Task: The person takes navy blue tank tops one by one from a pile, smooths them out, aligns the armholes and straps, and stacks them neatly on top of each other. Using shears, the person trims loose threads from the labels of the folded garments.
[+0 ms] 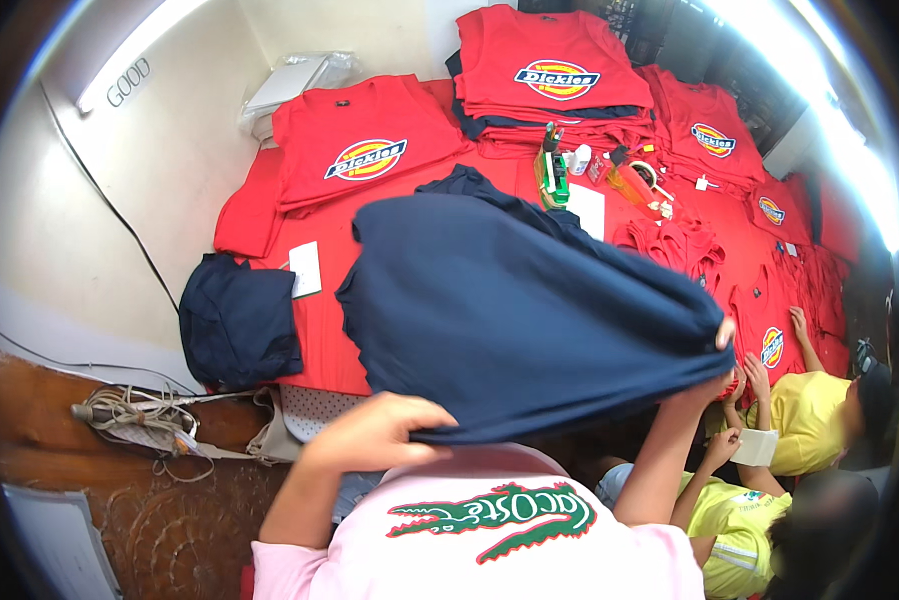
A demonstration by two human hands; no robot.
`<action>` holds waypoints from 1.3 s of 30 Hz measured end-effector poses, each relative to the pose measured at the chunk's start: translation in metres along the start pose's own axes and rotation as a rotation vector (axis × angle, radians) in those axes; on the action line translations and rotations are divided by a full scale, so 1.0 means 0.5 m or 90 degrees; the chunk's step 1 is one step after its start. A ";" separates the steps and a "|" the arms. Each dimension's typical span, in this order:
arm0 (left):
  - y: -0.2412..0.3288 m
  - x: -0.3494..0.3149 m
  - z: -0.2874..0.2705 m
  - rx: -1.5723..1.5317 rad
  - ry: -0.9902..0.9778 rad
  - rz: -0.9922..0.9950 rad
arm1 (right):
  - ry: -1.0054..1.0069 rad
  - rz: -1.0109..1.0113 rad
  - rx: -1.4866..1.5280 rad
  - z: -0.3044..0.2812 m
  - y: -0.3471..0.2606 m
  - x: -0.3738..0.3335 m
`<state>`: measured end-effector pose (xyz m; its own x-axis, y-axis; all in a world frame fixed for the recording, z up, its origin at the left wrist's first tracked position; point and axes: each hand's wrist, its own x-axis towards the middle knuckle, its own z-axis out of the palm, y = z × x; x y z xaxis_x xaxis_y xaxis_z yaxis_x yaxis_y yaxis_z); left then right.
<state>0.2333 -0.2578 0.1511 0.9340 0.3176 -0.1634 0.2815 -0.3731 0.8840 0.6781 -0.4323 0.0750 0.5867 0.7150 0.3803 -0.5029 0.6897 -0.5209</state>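
A navy blue T-shirt or similar garment (510, 310) is stretched out in front of me over the red-covered table. My left hand (390, 432) pinches its near left corner, thumb and fingers closed on the cloth. At the far right end of the cloth my right hand (720, 365) grips the bunched fabric, partly hidden by it. Part of the garment's far edge lies on the table. To the left sits a folded navy garment (238, 320), with a white card (306, 269) beside it.
Red printed shirts (365, 130) lie stacked at the back left, with a taller stack (555, 70) at back centre. A green-and-black tool holder (552, 170) and a tape roll (645, 175) stand behind the cloth. Two people in yellow shirts (810, 425) work at the right. Coiled cable (135, 415) hangs lower left.
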 end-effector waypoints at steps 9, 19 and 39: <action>-0.284 0.026 0.215 -0.403 -0.152 -0.321 | 0.174 0.490 -1.195 -0.177 -0.053 -0.147; -0.491 0.169 0.151 -0.385 0.570 -0.261 | 0.031 0.360 -0.842 -0.196 0.275 0.036; -0.299 0.295 -0.096 -0.748 0.292 -0.011 | 0.010 0.117 -0.766 -0.132 0.607 0.345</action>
<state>0.3186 -0.1132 0.0161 0.7041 0.6752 -0.2199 -0.2918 0.5574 0.7773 0.6688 -0.1071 -0.0681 0.5805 0.7837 0.2210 0.3256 0.0253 -0.9452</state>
